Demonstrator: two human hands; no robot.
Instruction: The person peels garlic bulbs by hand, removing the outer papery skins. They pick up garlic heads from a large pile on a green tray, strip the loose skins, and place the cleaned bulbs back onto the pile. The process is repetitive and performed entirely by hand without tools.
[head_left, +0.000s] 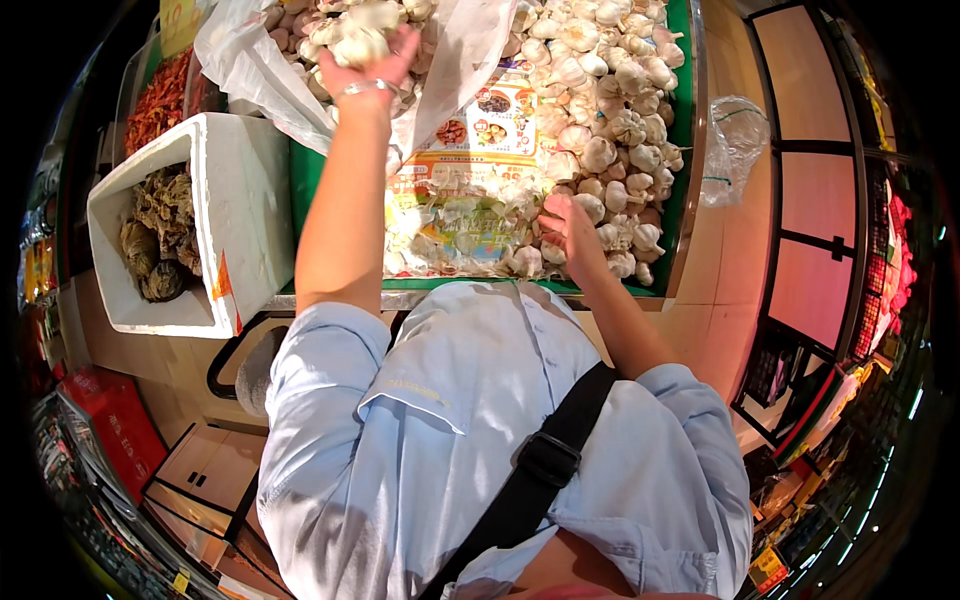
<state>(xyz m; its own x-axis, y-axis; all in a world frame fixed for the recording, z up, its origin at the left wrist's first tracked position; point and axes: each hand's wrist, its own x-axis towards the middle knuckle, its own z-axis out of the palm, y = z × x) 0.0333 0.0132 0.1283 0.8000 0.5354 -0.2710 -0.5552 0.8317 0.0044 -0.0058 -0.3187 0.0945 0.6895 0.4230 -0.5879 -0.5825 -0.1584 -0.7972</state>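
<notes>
Many white garlic bulbs (610, 130) fill the right and far side of a green-lined tray (684, 150) before me. My left hand (372, 78) reaches to the far left, a bracelet at its wrist. Blurred garlic bulbs (358, 42) lie between its thumb and fingers. A thin white plastic bag (262, 62) spreads on both sides of that hand; where its mouth lies, I cannot tell. Closer to me, my right hand (568, 228) rests by the bulbs at the tray's near right, its fingers apart and loosely bent, with nothing visible in them.
Printed sheets (480, 130) and loose garlic skins cover the tray's middle. At left stands a white foam box (245, 200) holding dark, dried leafy bundles (160, 235). Behind it sits a container of reddish dried goods (160, 105). A clear plastic bag (735, 150) lies right of the tray.
</notes>
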